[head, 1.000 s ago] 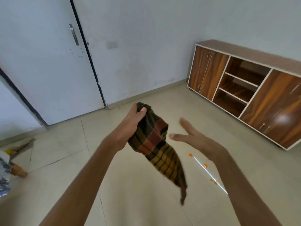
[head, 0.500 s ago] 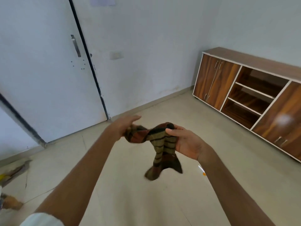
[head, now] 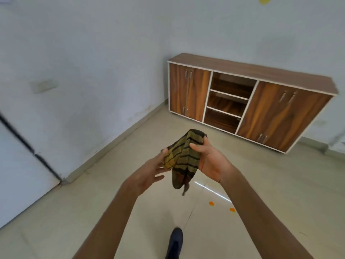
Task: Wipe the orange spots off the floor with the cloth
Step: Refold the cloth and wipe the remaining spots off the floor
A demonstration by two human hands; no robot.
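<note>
A checked yellow, brown and black cloth point(head: 183, 157) hangs bunched in the air in front of me. My right hand point(head: 209, 161) grips its upper right part between thumb and fingers. My left hand point(head: 149, 171) touches the cloth's left edge with the thumb, its fingers spread apart. Two orange spots lie on the pale floor tiles below my right forearm: one orange spot point(head: 211, 203) and a second orange spot point(head: 232, 209) a little to its right. Both hands are well above the floor.
A low wooden cabinet point(head: 252, 101) with open middle shelves stands against the far wall. A white door point(head: 16, 165) is at the left. My dark shoe point(head: 175, 242) is on the floor at the bottom centre. A bright light streak point(head: 212, 191) reflects near the spots.
The view has swung right, bringing the cabinet to the centre. The cloth has shifted from mainly my left hand into my right hand's grip, and my left fingers have spread.
</note>
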